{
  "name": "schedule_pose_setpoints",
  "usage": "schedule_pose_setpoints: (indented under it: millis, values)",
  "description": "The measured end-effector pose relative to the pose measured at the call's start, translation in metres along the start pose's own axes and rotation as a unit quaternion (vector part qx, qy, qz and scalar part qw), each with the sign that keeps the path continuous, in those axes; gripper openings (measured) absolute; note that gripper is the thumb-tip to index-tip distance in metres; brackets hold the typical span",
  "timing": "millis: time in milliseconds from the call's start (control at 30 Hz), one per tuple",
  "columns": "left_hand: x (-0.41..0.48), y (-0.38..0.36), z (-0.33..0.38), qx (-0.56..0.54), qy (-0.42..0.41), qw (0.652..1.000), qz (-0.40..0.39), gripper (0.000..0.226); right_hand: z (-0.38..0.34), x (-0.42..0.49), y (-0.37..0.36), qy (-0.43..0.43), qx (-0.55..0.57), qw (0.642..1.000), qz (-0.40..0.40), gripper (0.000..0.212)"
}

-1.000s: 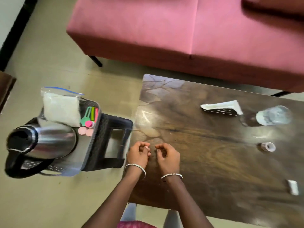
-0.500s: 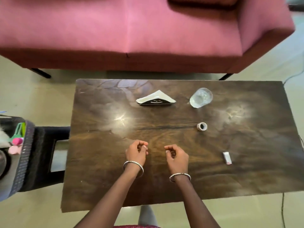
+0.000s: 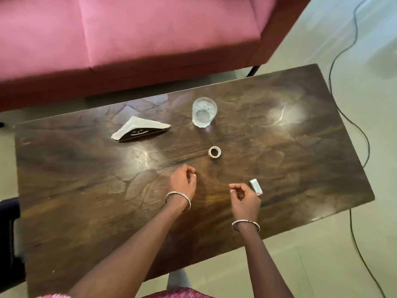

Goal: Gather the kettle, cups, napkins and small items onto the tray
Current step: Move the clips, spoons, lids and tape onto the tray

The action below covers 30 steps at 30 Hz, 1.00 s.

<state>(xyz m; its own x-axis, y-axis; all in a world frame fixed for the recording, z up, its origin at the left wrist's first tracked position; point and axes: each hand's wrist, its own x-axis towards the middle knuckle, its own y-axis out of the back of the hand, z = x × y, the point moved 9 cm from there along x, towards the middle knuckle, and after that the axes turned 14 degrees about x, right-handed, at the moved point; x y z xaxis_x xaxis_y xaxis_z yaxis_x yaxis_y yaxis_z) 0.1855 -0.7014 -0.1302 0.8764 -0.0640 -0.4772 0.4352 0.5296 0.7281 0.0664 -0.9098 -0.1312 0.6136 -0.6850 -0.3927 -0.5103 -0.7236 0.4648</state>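
On the dark wooden table (image 3: pixel 86 190) stand a black napkin holder with white napkins (image 3: pixel 140 131), a clear glass cup (image 3: pixel 204 112), a small roll of tape (image 3: pixel 214 152) and a small white packet (image 3: pixel 256 187). My left hand (image 3: pixel 183 182) rests mid-table with its fingers curled, holding nothing. My right hand (image 3: pixel 243 197) hovers just left of the white packet, fingers loosely curled and empty. The kettle and tray are out of view.
A pink sofa (image 3: pixel 129 39) runs along the table's far side. A black cable (image 3: pixel 348 117) trails over the floor at the right. A dark stool edge (image 3: pixel 8 233) shows at the far left.
The view has swung right, so the tray and kettle left the frame. My right hand has moved right toward the white packet, and my hands are further apart.
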Motion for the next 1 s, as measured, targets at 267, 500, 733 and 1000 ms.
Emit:
schedule_pose_setpoints:
  millis: [267, 500, 733, 1000]
  values:
    - [0.045, -0.039, 0.053, 0.132, -0.107, 0.985, -0.013, 0.035, 0.018, 0.029, 0.054, 0.009, -0.012, 0.995, 0.099, 0.021]
    - [0.073, -0.079, 0.072, 0.292, -0.177, 0.939, -0.049, 0.065, 0.045, 0.056, 0.057, -0.035, -0.131, 0.986, 0.095, 0.043]
    - [0.069, -0.069, 0.068, 0.281, -0.199, 0.938, 0.026, 0.038, 0.051, 0.068, 0.031, -0.043, -0.235, 0.97, 0.051, 0.051]
    - [0.018, -0.03, -0.004, 0.124, -0.121, 0.983, 0.057, 0.039, 0.033, 0.044, -0.001, -0.017, -0.147, 0.988, 0.039, 0.022]
